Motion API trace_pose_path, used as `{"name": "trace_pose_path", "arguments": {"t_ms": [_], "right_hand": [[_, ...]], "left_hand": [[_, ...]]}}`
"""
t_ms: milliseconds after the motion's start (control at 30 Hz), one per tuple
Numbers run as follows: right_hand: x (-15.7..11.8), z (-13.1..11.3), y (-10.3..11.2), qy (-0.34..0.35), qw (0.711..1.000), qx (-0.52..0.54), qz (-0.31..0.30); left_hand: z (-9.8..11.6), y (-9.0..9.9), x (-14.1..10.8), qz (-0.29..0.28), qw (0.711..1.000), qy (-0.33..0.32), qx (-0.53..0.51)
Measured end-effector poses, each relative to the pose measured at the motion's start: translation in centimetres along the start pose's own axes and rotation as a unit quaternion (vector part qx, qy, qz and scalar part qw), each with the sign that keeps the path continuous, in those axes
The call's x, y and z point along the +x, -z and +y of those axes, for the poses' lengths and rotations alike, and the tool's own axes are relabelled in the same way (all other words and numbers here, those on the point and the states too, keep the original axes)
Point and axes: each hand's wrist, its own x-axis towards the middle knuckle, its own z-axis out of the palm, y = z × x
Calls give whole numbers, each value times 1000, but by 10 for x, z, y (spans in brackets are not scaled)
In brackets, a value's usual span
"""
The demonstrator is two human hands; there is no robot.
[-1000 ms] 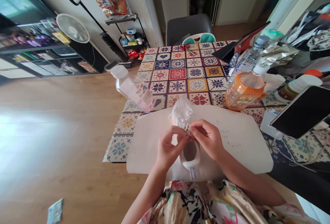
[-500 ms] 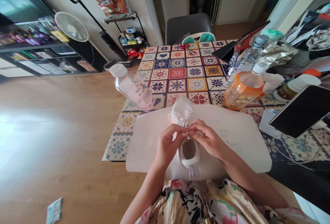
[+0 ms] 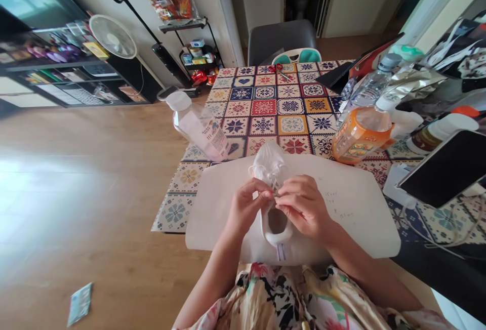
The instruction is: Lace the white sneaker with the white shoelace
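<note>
A white lace-up shoe (image 3: pixel 279 236) sits on a large sheet of white paper (image 3: pixel 216 208), its toe pointing away from me and its heel towards me. Both hands meet over the lacing, just above the shoe's opening. My left hand (image 3: pixel 247 206) pinches the white shoelace between thumb and fingertips from the left. From the right, my right hand (image 3: pixel 304 203) is closed with its fingertips on the lace too, almost touching the left fingertips. The fingers partly cover the lace and the eyelets.
A pink-tinted plastic bottle (image 3: pixel 203 132) stands left of the paper, an orange-labelled bottle (image 3: pixel 359 135) right. A phone (image 3: pixel 444 170) is propped at the right with cables below it. Red-handled scissors (image 3: pixel 279 69) lie at the table's far end.
My right hand has turned, its fingers now bent more over the lacing. My left hand has stayed nearly in place, still pinching. The shoe remains where it was.
</note>
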Motion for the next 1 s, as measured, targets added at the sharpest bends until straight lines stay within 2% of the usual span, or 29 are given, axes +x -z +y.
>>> {"name": "trace_pose_path", "arguments": {"t_ms": [167,267,533,700,867,1000], "right_hand": [[-9,5,12,-13,996,57,-60],[-14,5,15,-30,994,65,-84],[-18,8,11,-40,991,89,-94],[-13,8,13,-42,985,110,-122],[-1,-2,11,-142,980,91,-104],[10,-8,0,-148,982,42,-112]], "left_hand": [[-9,5,11,55,997,-3,60],[-11,6,16,67,991,-23,110],[-7,1,22,92,970,-30,222],[-5,9,21,46,972,-33,226],[2,27,12,21,978,-73,196],[5,34,3,-63,975,-79,200]]}}
